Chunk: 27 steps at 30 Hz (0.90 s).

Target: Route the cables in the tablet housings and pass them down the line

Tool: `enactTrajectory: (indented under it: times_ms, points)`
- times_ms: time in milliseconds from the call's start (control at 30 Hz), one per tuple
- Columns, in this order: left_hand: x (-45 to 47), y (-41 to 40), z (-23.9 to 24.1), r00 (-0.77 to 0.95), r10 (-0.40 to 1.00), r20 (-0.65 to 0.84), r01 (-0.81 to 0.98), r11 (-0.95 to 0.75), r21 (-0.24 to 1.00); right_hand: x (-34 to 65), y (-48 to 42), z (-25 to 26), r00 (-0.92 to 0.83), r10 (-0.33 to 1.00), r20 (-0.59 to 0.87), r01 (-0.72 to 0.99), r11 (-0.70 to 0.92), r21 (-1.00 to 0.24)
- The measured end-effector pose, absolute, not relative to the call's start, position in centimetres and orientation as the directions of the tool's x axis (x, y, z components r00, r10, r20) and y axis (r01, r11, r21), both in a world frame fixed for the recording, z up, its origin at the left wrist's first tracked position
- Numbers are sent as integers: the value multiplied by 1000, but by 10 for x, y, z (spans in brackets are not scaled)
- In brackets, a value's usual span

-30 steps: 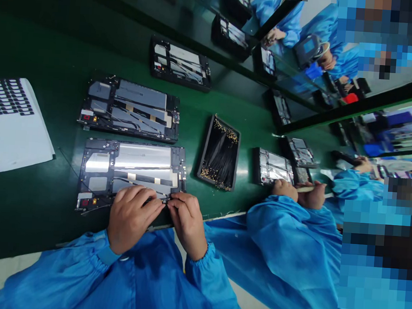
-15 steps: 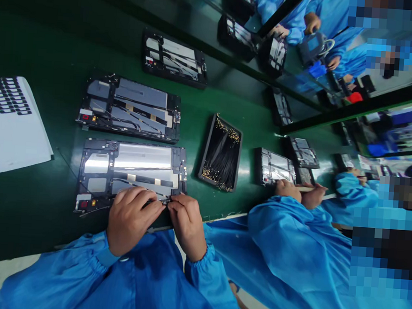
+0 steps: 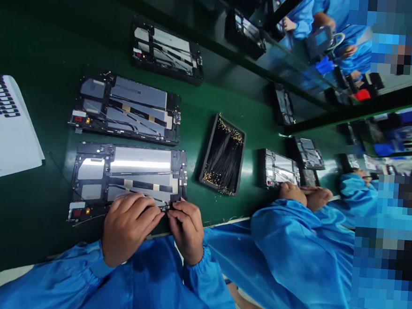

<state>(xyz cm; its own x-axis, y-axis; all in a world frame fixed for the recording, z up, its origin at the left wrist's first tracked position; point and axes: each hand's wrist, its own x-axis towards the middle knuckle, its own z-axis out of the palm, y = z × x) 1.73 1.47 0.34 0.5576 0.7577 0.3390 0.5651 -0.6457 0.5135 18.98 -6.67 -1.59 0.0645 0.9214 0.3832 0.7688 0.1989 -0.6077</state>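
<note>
At the near edge of the bench lies an opened tablet-like device (image 3: 140, 159), with silver panels, black flat ribbons and a small red part at its left end. My left hand (image 3: 128, 227) rests over its lower edge, thumb and fingers pinched on a thin black cable (image 3: 90, 219) that trails out leftward. Beside it, at the device's lower right corner, my right hand (image 3: 188, 228) is closed in a pinch. Its fingertips hide whatever is between them. The two sets of fingertips nearly meet.
Behind lie a second opened device (image 3: 139, 100) and a third (image 3: 167, 50). A black tray (image 3: 240, 168) of thin gold-tipped cables stands to the right. White sheets (image 3: 11, 145) with black stickers lie at left. A co-worker's hands (image 3: 293, 194) handle another device (image 3: 279, 166). A glass partition runs behind.
The view has shifted slightly, with the bench things at left sitting further left. Both my hands remain pinched at the device's lower right corner, with little visible movement.
</note>
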Motion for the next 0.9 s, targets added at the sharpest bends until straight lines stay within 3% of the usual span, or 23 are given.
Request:
enactTrajectory:
  times_ms: [467,900]
  points:
    - [21,16,6,544,774,324,591,-628,506,196,-55,7,-83,962,259,819,214,-533]
    - [17,20,3,593,722,355,536,-684,496,196,-54,-1,29,964,263,754,152,-640]
